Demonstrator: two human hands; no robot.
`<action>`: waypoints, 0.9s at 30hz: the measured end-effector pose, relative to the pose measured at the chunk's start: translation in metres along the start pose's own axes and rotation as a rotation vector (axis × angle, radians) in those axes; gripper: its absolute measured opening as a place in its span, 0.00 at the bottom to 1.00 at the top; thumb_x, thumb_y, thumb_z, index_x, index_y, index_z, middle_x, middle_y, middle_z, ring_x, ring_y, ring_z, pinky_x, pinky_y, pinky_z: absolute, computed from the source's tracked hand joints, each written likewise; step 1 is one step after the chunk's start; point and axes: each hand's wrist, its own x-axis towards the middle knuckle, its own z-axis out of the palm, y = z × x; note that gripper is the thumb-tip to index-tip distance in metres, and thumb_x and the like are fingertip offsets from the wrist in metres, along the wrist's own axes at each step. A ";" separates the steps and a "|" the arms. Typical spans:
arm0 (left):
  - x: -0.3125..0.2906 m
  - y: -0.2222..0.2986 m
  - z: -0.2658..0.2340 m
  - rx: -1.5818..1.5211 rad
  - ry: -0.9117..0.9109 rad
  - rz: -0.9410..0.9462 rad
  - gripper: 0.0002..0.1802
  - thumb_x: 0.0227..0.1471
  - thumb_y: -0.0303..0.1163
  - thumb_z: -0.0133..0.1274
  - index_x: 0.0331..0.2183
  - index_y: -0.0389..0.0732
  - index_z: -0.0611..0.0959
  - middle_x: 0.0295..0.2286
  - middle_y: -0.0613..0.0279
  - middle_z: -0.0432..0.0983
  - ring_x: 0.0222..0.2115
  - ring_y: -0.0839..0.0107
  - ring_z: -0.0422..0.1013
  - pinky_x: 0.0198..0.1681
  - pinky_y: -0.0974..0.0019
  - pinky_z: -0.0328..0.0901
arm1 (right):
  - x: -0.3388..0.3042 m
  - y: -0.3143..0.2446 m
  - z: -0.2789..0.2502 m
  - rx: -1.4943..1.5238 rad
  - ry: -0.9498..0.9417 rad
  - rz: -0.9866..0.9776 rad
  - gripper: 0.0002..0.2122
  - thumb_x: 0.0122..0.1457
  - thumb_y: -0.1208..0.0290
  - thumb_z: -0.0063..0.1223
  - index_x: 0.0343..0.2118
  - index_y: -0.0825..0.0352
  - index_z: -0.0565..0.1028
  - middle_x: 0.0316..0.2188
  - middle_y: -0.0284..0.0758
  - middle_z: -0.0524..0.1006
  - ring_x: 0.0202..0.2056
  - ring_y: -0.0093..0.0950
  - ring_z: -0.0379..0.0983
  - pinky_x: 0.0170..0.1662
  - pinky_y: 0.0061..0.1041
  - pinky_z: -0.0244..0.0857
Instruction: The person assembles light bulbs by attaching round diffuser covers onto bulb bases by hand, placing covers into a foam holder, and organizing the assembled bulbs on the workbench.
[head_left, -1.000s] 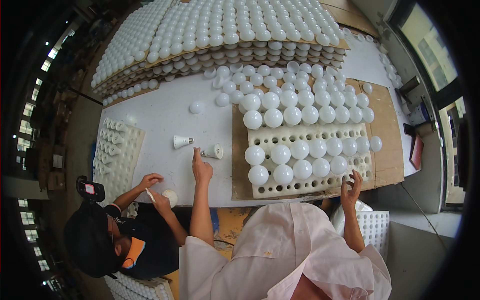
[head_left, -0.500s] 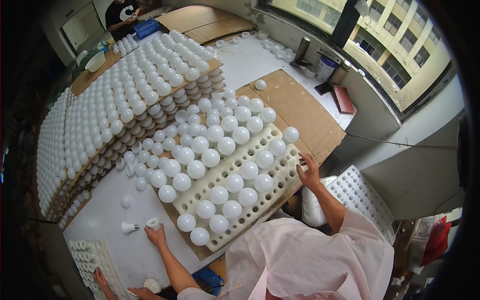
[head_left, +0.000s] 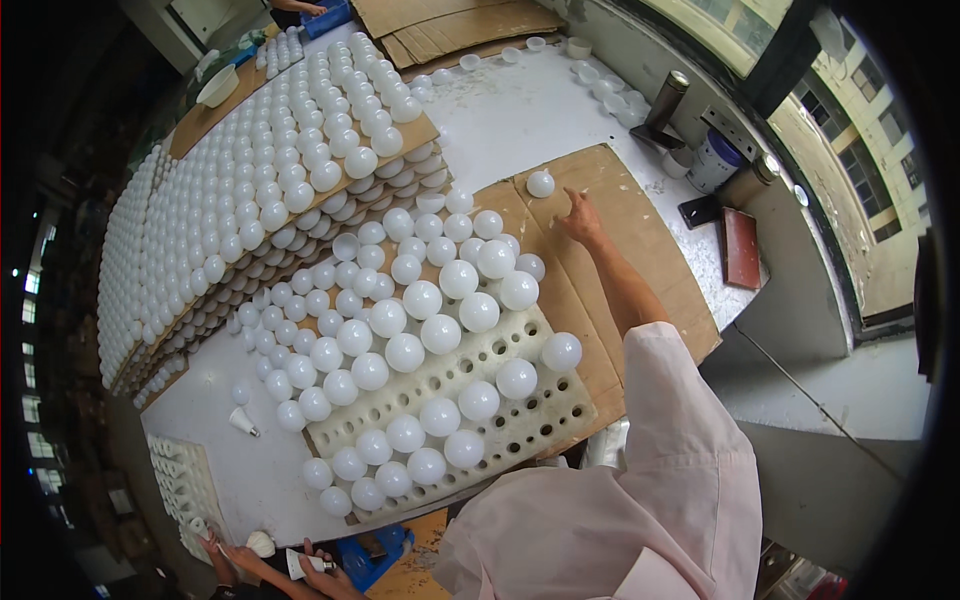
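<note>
Right grip point(head_left: 581, 220) near lone globe point(head_left: 540, 184), tray point(head_left: 555, 408) holding white globes point(head_left: 440, 415)

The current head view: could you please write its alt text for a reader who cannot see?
The right hand is beside a lone white globe on cardboard; at lower left, the left hand holds a white bulb base. Rows of white globes sit on a holed tray.
</note>
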 end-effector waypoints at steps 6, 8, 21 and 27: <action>-0.091 0.003 0.064 0.194 0.285 0.229 0.22 0.55 0.38 0.49 0.45 0.30 0.70 0.37 0.55 0.75 0.22 0.77 0.66 0.21 0.77 0.60 | 0.077 0.013 0.032 -0.379 -0.119 -0.251 0.38 0.42 0.70 0.61 0.59 0.56 0.58 0.58 0.51 0.57 0.57 0.46 0.58 0.57 0.35 0.58; -0.102 0.004 0.075 0.202 0.271 0.249 0.22 0.55 0.38 0.48 0.45 0.30 0.70 0.37 0.55 0.75 0.22 0.77 0.66 0.21 0.77 0.60 | 0.092 0.018 0.040 -0.461 -0.121 -0.375 0.39 0.42 0.69 0.62 0.60 0.54 0.57 0.59 0.52 0.55 0.57 0.47 0.58 0.57 0.35 0.58; -0.082 -0.005 0.077 0.235 0.023 0.127 0.28 0.55 0.34 0.49 0.53 0.31 0.62 0.45 0.50 0.71 0.25 0.75 0.68 0.23 0.75 0.64 | -0.055 0.010 -0.027 0.883 -0.231 0.013 0.32 0.45 0.65 0.64 0.55 0.65 0.65 0.43 0.44 0.72 0.43 0.37 0.70 0.45 0.34 0.66; -0.069 -0.001 0.101 0.205 -0.241 0.071 0.26 0.54 0.33 0.50 0.51 0.29 0.65 0.47 0.49 0.69 0.26 0.76 0.68 0.23 0.76 0.65 | -0.134 0.036 -0.065 0.109 0.226 -0.232 0.32 0.45 0.65 0.64 0.54 0.65 0.65 0.45 0.44 0.71 0.43 0.37 0.71 0.44 0.31 0.67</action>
